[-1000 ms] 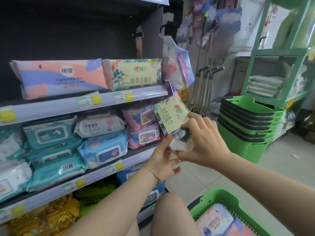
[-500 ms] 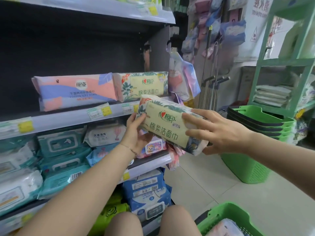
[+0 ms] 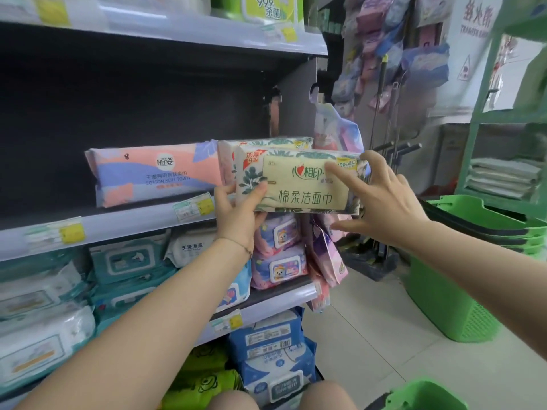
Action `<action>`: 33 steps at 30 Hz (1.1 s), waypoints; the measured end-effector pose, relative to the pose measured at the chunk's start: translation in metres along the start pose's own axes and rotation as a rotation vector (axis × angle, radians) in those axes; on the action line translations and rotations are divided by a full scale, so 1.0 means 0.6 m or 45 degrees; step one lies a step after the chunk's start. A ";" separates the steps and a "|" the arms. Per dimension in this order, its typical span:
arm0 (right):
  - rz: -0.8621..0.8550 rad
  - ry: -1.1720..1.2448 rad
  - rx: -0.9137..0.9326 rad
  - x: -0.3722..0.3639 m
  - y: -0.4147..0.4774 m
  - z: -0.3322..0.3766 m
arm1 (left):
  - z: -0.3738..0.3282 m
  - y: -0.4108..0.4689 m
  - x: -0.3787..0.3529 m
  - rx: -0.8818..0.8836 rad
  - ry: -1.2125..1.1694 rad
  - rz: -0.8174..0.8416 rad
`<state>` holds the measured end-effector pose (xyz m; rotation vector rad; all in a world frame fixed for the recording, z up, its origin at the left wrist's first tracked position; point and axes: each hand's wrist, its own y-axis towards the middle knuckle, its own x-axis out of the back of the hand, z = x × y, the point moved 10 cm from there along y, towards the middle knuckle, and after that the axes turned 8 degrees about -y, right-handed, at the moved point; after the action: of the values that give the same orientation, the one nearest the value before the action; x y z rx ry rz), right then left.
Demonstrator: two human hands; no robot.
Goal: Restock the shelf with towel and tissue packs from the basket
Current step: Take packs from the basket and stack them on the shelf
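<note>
Well, the left hand (image 3: 236, 211) pinches the tissue pack (image 3: 299, 184) at its bottom left corner, thumb on front, fingers behind. The right hand (image 3: 384, 202) is spread wide w/ straight fingers, pointer lying flat on the pack's front, thumb free below. The pack is up at the edge of the shelf (image 3: 118, 229), right in front of a same-looking pack (image 3: 266, 142) that sits beside a pink and blue pack (image 3: 154, 173). It looks light & squishy, prob. bends in the middle, and the plastic wrap may be slippy. Best to hold both short ends, then push it in flat. The basket (image 3: 426, 395) is down by the knees.
</note>
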<state>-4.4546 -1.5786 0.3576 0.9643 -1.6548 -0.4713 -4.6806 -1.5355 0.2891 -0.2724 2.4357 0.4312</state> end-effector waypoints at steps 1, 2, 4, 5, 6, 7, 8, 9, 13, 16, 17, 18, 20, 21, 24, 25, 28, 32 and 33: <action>-0.033 0.071 -0.028 0.004 0.011 0.004 | -0.006 0.004 -0.001 -0.030 0.016 -0.011; -0.083 0.143 -0.041 0.008 0.022 0.008 | -0.013 0.007 -0.002 -0.061 0.022 -0.023; -0.170 0.281 -0.053 0.012 0.044 0.014 | -0.027 0.012 -0.003 -0.131 0.012 -0.054; -0.176 0.335 -0.070 0.009 0.055 0.013 | -0.034 0.016 -0.003 -0.179 0.023 -0.075; -0.166 0.371 -0.083 0.004 0.066 0.013 | -0.043 0.019 -0.002 -0.234 0.050 -0.093; -0.163 0.388 -0.082 -0.001 0.076 0.014 | -0.051 0.024 -0.003 -0.281 0.083 -0.101; -0.169 0.393 -0.070 -0.004 0.086 0.016 | -0.059 0.029 -0.005 -0.315 0.130 -0.097; -0.165 0.395 -0.058 -0.010 0.094 0.018 | -0.065 0.036 -0.005 -0.342 0.186 -0.091; -0.068 0.342 -0.031 -0.043 0.122 0.031 | -0.077 0.057 -0.007 -0.352 0.465 -0.084; -0.124 0.261 0.013 -0.048 0.132 0.045 | -0.096 0.065 -0.002 -0.451 0.745 -0.135; -0.176 0.233 0.025 -0.045 0.135 0.049 | -0.105 0.068 0.002 -0.486 0.825 -0.172; -0.224 0.203 0.034 -0.042 0.138 0.052 | -0.112 0.071 0.005 -0.522 0.885 -0.196; -0.261 0.148 0.035 -0.045 0.146 0.057 | -0.120 0.080 0.007 -0.579 0.971 -0.205; -0.245 0.134 0.027 -0.051 0.151 0.059 | -0.118 0.085 0.007 -0.585 1.000 -0.194; -0.120 0.143 -0.020 -0.078 0.167 0.063 | -0.103 0.096 0.013 -0.565 1.124 -0.173; -0.081 0.160 -0.035 -0.088 0.171 0.065 | -0.104 0.098 0.013 -0.593 1.172 -0.181; -0.027 0.234 -0.055 -0.105 0.185 0.077 | -0.120 0.096 -0.007 -0.749 1.306 -0.168; 0.015 0.301 -0.065 -0.119 0.196 0.085 | -0.117 0.100 -0.059 -0.887 1.585 0.070; 0.024 0.308 -0.060 -0.121 0.196 0.085 | -0.112 0.100 -0.067 -0.898 1.668 0.119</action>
<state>-4.5391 -1.4608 0.3833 0.9316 -1.4276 -0.3640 -4.7050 -1.5012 0.3785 -0.9845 3.4161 1.5328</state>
